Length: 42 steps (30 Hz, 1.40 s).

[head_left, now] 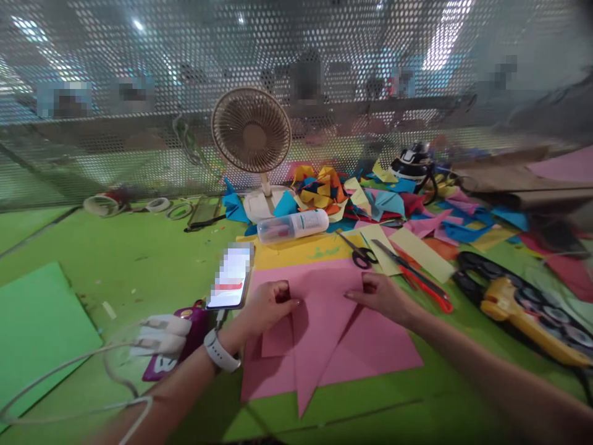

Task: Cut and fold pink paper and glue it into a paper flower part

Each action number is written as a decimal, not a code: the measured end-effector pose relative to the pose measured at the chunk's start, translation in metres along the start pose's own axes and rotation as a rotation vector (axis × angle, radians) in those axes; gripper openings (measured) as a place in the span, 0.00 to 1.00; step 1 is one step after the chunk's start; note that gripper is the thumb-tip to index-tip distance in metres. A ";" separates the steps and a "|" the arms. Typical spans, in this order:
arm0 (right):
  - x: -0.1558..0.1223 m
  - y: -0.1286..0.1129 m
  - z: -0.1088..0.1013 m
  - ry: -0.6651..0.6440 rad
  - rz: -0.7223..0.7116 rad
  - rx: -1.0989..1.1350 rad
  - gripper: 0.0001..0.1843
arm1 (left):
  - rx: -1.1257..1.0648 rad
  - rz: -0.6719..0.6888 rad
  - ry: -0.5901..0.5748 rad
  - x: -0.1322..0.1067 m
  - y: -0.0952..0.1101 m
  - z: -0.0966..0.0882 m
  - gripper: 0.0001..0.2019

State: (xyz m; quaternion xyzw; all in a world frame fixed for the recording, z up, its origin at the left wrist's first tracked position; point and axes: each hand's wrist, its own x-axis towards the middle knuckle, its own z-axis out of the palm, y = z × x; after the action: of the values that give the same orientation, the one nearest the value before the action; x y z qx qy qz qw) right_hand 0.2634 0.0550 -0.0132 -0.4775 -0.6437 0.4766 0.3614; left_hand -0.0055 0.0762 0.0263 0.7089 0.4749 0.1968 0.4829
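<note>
A folded piece of pink paper tapers to a point toward me, held by both hands above a larger pink sheet. My left hand, with a white watch on its wrist, pinches the folded paper's left edge between thumb and fingers. On the opposite edge, my right hand pinches the same paper. A smaller pink flap lies under my left hand; I cannot tell if it is a separate piece. Under the pink sheet's far side shows a yellow sheet. Black scissors lie just beyond my right hand.
A phone and purple power bank with cables lie left. Behind are a clear bottle, a fan and a heap of coloured folded paper. A red-and-black cutter and yellow glue gun sit right.
</note>
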 end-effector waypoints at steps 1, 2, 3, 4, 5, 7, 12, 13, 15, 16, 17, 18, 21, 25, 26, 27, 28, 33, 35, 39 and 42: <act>0.001 0.001 0.000 0.021 -0.022 -0.016 0.13 | 0.033 0.005 0.008 -0.001 -0.003 0.001 0.11; 0.001 0.002 0.001 0.045 -0.047 -0.036 0.12 | 0.079 0.014 0.019 -0.002 -0.005 0.001 0.10; 0.002 0.002 0.001 0.066 -0.074 -0.061 0.11 | 0.132 0.029 0.031 -0.003 -0.007 0.002 0.09; 0.003 0.002 0.001 0.079 -0.104 -0.087 0.10 | 0.185 0.055 0.038 -0.003 -0.008 0.002 0.08; 0.004 0.003 0.001 0.081 -0.138 -0.109 0.09 | 0.234 0.094 0.046 -0.004 -0.009 0.003 0.07; 0.005 0.005 0.000 0.070 -0.224 -0.174 0.10 | 0.336 0.205 0.085 -0.005 -0.009 0.004 0.08; 0.001 0.008 -0.002 0.052 -0.500 -0.548 0.21 | 0.759 0.547 0.178 -0.013 -0.007 0.012 0.19; -0.002 0.006 -0.001 0.050 -0.547 -0.639 0.21 | 0.829 0.603 0.154 -0.015 -0.006 0.015 0.19; -0.007 0.003 0.000 0.045 -0.612 -0.811 0.20 | 0.937 0.680 0.104 -0.019 -0.006 0.020 0.16; -0.010 0.000 0.001 0.039 -0.634 -0.889 0.19 | 0.982 0.699 0.084 -0.021 -0.005 0.022 0.14; -0.013 -0.002 0.003 0.032 -0.653 -0.959 0.18 | 1.019 0.712 0.069 -0.023 -0.005 0.024 0.12; -0.016 -0.005 0.005 0.028 -0.675 -1.022 0.17 | 1.049 0.723 0.058 -0.025 -0.004 0.026 0.10; -0.023 -0.013 0.011 -0.007 -0.751 -1.162 0.16 | 1.111 0.732 0.010 -0.028 -0.003 0.028 0.08; -0.029 -0.020 0.020 -0.038 -0.834 -1.228 0.16 | 1.166 0.720 -0.013 -0.031 -0.006 0.029 0.08; -0.031 -0.020 0.021 -0.036 -0.840 -1.221 0.16 | 1.172 0.717 -0.014 -0.031 -0.007 0.029 0.09; -0.033 -0.019 0.022 -0.032 -0.841 -1.208 0.17 | 1.175 0.714 -0.015 -0.032 -0.008 0.030 0.10; -0.035 -0.017 0.023 -0.032 -0.836 -1.196 0.17 | 1.173 0.716 -0.006 -0.033 -0.008 0.030 0.11; -0.045 -0.007 0.019 -0.062 -0.827 -1.199 0.18 | 1.101 0.795 0.132 -0.037 -0.009 0.035 0.14; -0.047 -0.005 0.017 -0.076 -0.814 -1.204 0.19 | 1.071 0.808 0.156 -0.038 -0.007 0.037 0.15; -0.048 -0.005 0.013 -0.100 -0.775 -1.197 0.20 | 1.036 0.787 0.166 -0.041 -0.003 0.039 0.17; -0.049 -0.006 0.011 -0.114 -0.779 -1.176 0.21 | 1.020 0.767 0.151 -0.043 -0.001 0.040 0.17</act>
State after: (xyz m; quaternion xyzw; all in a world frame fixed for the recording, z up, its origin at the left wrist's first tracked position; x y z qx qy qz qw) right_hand 0.2659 0.0046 -0.0106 -0.3027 -0.9363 -0.0899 0.1534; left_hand 0.0027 0.0194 0.0149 0.9532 0.2543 0.1543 -0.0546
